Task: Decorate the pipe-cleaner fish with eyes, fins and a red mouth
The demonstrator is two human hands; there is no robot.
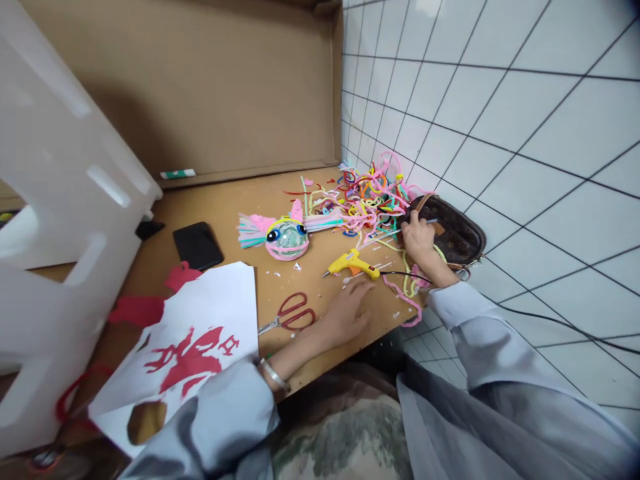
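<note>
My left hand [347, 308] lies flat on the cardboard sheet [235, 200], fingers stretched out, just below the yellow glue gun [353, 263]. My right hand [419, 239] rests at the edge of a pile of coloured pipe cleaners [363, 197], beside a brown patterned bag [453, 233]; its fingers are curled on thin sticks or pipe cleaners. A round craft head [286, 237] with blue eyes, a pink rim and striped side tufts sits in the middle of the sheet.
Red-handled scissors [293, 313] lie left of my left hand. A white paper with red cut-out shapes [193, 347] covers the near left. A black phone [197, 245] lies behind it. A white plastic frame [55, 200] stands at left, tiled floor [525, 133] at right.
</note>
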